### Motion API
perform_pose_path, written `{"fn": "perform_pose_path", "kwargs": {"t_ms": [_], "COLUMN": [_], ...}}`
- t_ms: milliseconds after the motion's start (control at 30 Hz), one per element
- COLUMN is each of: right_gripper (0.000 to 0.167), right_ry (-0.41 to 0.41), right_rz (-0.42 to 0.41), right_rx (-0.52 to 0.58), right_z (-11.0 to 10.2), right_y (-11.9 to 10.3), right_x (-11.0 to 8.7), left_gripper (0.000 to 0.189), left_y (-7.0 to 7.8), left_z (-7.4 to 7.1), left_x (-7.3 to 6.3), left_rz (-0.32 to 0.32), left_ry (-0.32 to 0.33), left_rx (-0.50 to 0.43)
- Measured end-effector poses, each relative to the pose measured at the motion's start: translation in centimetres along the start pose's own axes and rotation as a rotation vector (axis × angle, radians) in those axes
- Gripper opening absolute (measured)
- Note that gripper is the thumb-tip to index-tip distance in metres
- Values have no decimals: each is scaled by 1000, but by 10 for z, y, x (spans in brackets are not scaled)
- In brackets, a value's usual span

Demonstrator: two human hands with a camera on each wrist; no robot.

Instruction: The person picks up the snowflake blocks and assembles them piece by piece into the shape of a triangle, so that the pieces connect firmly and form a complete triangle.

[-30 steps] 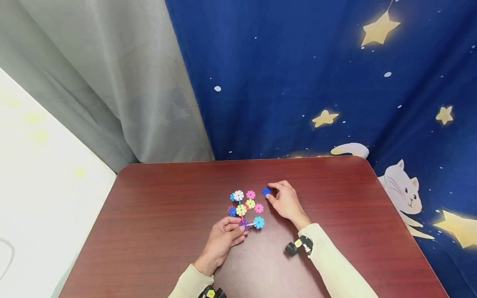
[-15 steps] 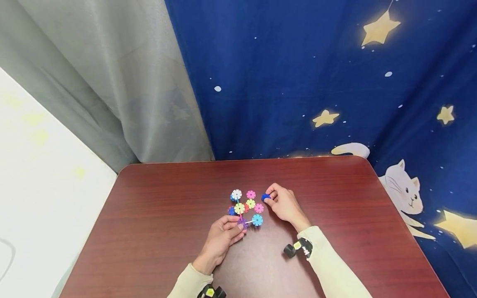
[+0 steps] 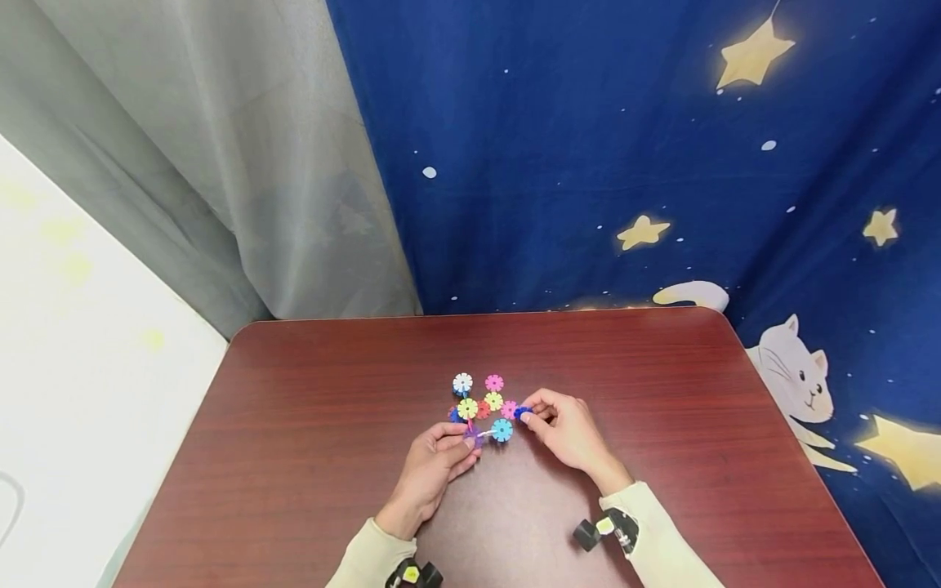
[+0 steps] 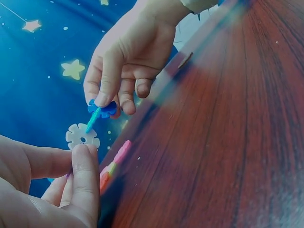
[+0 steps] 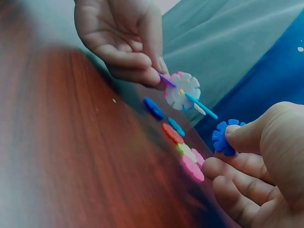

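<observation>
In the head view my left hand (image 3: 435, 465) pinches the purple snowflake disc (image 3: 473, 438) of a joined piece made of slotted plastic discs. From it one arm runs to a yellow disc (image 3: 467, 408) and a white disc (image 3: 462, 382) farther off. Another arm reaches right to a light blue disc (image 3: 502, 430), seen edge-on in the right wrist view. My right hand (image 3: 569, 429) pinches a dark blue disc (image 5: 223, 137) between thumb and fingers. That disc is close to the light blue one; a small gap shows between them in the right wrist view.
Several loose discs lie on the brown table (image 3: 331, 425) behind the joined piece, among them a red one (image 3: 483, 410), two pink ones (image 3: 494, 382) and another yellow one (image 3: 493, 401). Blue and grey curtains (image 3: 544, 163) hang beyond the far edge.
My right hand has brought the dark blue disc nearer and toward the light blue disc, turning it edge-on. My left hand has shifted the joined piece slightly left and away from me.
</observation>
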State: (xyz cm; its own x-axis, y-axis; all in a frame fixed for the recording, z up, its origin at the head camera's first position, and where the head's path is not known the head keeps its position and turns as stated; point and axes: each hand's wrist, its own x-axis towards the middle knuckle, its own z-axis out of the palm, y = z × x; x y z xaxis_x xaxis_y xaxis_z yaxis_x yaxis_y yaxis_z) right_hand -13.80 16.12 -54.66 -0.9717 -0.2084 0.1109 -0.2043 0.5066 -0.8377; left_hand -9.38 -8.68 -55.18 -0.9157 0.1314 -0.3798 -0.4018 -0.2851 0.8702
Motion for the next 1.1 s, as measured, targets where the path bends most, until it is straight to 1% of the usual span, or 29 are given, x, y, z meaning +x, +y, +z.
{"fn": "perform_pose_path", "kwargs": {"t_ms": [133, 233, 533, 800, 900, 1100], "right_gripper": [9, 6, 8, 5, 10, 12], "right_ry": [-46, -57, -51, -56, -40, 23], "right_rz": [1, 8, 22, 8, -7, -44], "right_rx": [103, 144, 191, 236, 239, 252], "right_z": [1, 3, 2, 4, 5, 12], "right_y": [-4, -5, -7, -7, -8, -7], "right_x": [-9, -14, -19, -22, -23, -25], "left_gripper": [34, 34, 34, 32, 32, 25], "left_y": [0, 1, 1, 1, 0, -1], "left_z": [0, 1, 1, 2, 3, 5], "left_x": [-1, -1, 0, 0, -1, -1], "left_rz": [-1, -3, -15, -28, -21, -24], "left_ry": [0, 0, -8, -17, -27, -9], "left_rx": [-6, -12, -6, -18, -20, -29]}}
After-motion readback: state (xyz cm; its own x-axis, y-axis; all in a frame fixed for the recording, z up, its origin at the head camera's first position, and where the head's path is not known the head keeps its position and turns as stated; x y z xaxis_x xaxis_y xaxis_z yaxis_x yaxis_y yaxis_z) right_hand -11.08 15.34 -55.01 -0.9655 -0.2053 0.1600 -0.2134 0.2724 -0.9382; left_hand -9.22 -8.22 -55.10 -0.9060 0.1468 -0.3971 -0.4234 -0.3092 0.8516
